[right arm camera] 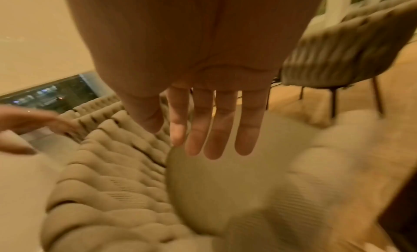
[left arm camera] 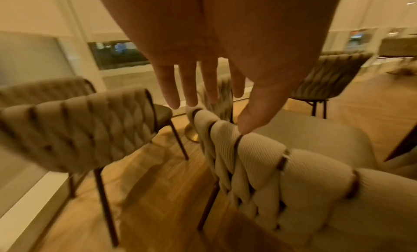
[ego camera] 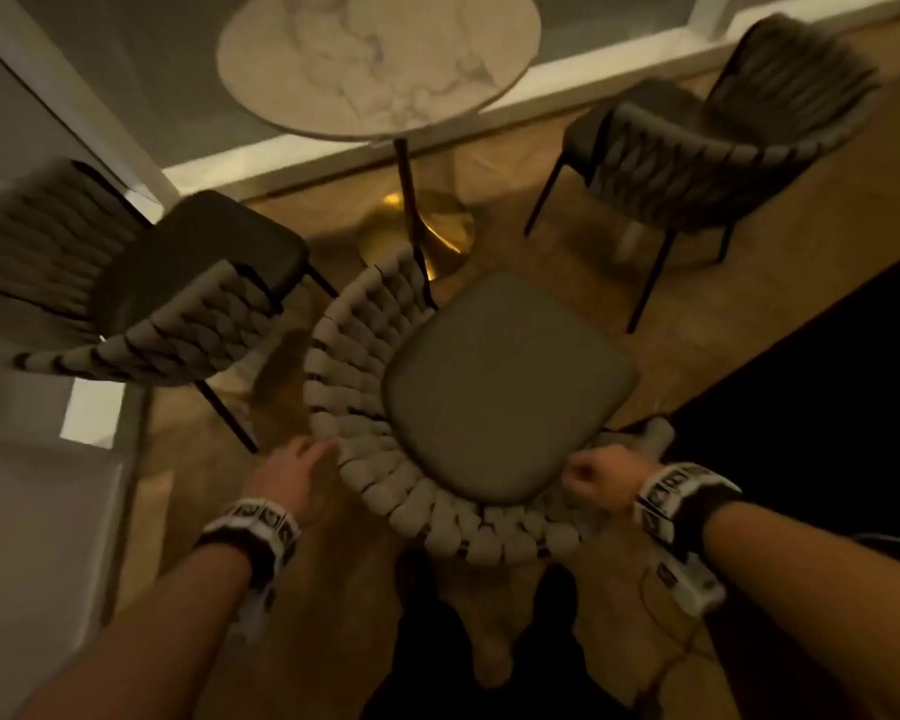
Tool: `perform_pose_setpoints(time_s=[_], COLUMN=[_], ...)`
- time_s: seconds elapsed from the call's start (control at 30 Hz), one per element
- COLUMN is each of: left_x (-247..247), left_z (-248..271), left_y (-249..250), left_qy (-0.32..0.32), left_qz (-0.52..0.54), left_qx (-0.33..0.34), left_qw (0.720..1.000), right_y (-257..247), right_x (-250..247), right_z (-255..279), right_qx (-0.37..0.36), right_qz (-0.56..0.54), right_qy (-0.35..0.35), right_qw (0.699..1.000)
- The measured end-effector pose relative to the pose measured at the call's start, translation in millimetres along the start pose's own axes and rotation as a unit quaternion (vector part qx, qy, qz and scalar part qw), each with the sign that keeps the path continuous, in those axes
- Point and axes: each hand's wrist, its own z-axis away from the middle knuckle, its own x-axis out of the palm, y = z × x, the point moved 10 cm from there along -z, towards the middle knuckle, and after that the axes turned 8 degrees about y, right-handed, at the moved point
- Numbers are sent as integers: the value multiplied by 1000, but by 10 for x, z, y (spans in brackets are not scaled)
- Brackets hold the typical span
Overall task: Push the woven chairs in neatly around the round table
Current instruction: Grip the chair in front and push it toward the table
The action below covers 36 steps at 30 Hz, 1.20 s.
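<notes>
Beige woven chair [ego camera: 468, 392], grey seat cushion.

Three chairs [ego camera: 510, 387] around table [ego camera: 375, 59], none tucked

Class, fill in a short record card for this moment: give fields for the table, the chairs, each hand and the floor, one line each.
table: round table with a marbled top and a gold base, bare on top
near chair: woven chair closest to the person, not yet under the table
left chair: second woven chair, angled, left of the table
right chair: third woven chair, right of the table
left hand: left hand open, fingers straight, thumb touching the near chair's woven back
right hand: right hand at that back's right end; fingers straight in the wrist view
floor: wooden floor
</notes>
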Motion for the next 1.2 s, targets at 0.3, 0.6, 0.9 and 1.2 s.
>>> perform_pose_setpoints(time_s=[0.3, 0.6, 0.9, 1.2], left_x=[168, 234, 156, -77], left_z=[-907, -1027, -1063, -1182], left_y=[133, 39, 47, 192], left_qy=[-47, -3, -39, -43], left_qz=[-194, -288, -226, -58], left_qx=[206, 285, 219, 182], left_qw=[958, 914, 948, 981], right_y=[-1457, -1842, -1550, -901], right_x=[780, 1241, 961, 221], right_z=[-455, -417, -498, -1027], right_qx=[-33, -38, -29, 53], right_qz=[28, 143, 175, 196], right_qy=[-113, -155, -141, -14], right_qw=[993, 977, 974, 979])
